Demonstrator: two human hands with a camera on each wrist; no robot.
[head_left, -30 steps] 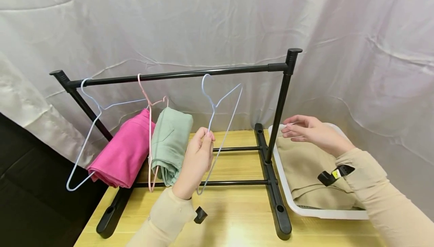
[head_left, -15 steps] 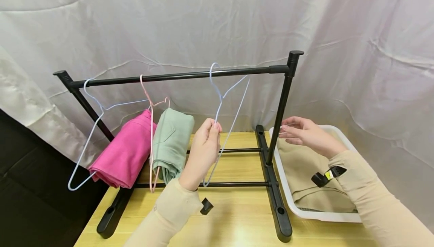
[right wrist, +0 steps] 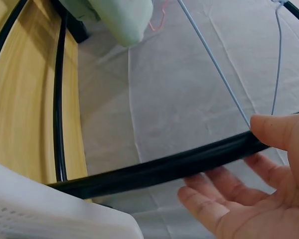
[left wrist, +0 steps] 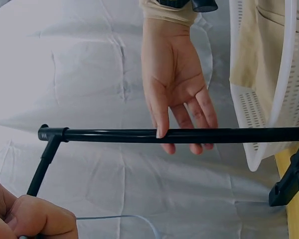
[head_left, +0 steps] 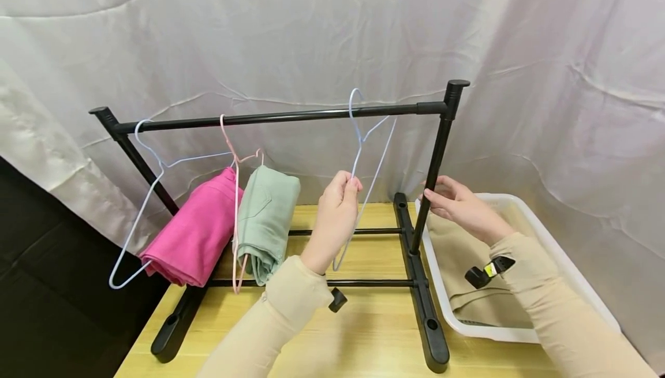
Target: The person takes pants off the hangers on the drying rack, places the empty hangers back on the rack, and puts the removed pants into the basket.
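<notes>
My left hand (head_left: 337,208) pinches the side of a light blue wire hanger (head_left: 358,141), whose hook stands at the black rail (head_left: 291,116), towards its right part. In the left wrist view the left hand (left wrist: 32,219) shows curled at the lower left corner. My right hand (head_left: 467,208) is at the rack's right upright (head_left: 436,158), thumb on the near side and fingers behind it. The right wrist view shows the right hand (right wrist: 249,194) with fingers loosely spread around the black bar (right wrist: 164,169); how firmly they touch it is unclear.
Pink folded cloth (head_left: 194,228) hangs on a blue hanger (head_left: 136,216) at the left. Beside it, green folded cloth (head_left: 267,216) hangs with a pink hanger (head_left: 236,205). A white basket (head_left: 566,268) with beige cloth (head_left: 452,257) stands right of the rack.
My left hand has moved right with the blue hanger, whose hook has risen somewhat at the rail. My right hand has shifted left from over the basket to the upright.
</notes>
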